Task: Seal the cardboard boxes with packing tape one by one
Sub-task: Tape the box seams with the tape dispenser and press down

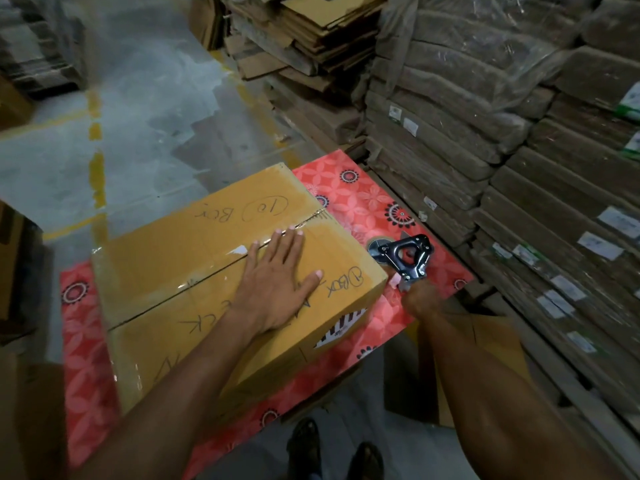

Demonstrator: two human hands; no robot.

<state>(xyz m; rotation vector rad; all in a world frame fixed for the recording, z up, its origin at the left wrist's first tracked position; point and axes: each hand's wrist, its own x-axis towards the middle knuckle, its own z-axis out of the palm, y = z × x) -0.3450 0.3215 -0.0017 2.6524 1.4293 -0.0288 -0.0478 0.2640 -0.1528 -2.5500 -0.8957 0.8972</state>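
A brown cardboard box (194, 251) with handwritten marks lies on a red floral-patterned table (363, 199). Clear tape runs along its top centre seam. My left hand (277, 285) presses flat on the box top, fingers straight and spread, near the right end of the seam. My right hand (420, 299) grips the handle of a black metal tape dispenser (405, 254), which is just off the box's right end, above the table surface.
Tall stacks of flattened cardboard bundles (519, 168) wrapped in plastic stand close on the right. More flat cartons (304, 39) are piled behind. Grey concrete floor with yellow lines (97, 161) lies to the left. My shoes (336, 452) show below the table's front edge.
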